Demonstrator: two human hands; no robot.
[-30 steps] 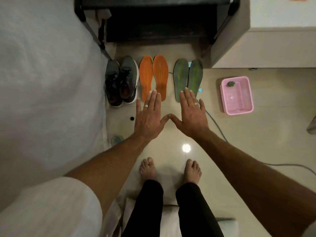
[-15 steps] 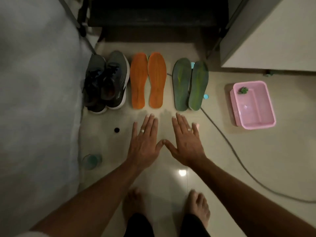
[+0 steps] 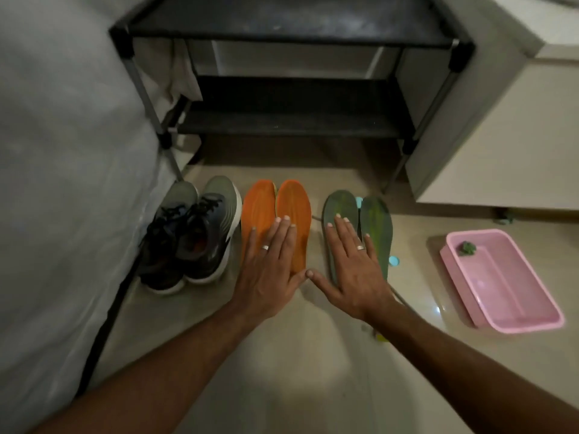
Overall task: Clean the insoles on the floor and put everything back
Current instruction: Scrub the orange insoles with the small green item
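Two orange insoles (image 3: 293,202) lie side by side on the tiled floor, with two green insoles (image 3: 376,220) to their right. My left hand (image 3: 269,270) is spread flat, fingers straight, over the near half of the orange pair. My right hand (image 3: 355,270) is spread flat over the near part of the green pair. Both thumbs point inward and nearly meet. Whether the palms touch the insoles I cannot tell. A pink plastic basin (image 3: 532,321) with a green scrubber (image 3: 467,248) in its far corner stands on the floor at the right.
A pair of grey and black sneakers (image 3: 200,236) stands left of the orange insoles. A black shoe rack (image 3: 294,123) stands behind them. A white sheet-covered bed (image 3: 62,183) fills the left side, a beige cabinet (image 3: 501,136) the right. A grey cable (image 3: 398,297) runs past the green insoles.
The view has come closer and tilted up toward the rack. Both hands have moved forward from the bare floor to over the insoles, staying flat and spread.
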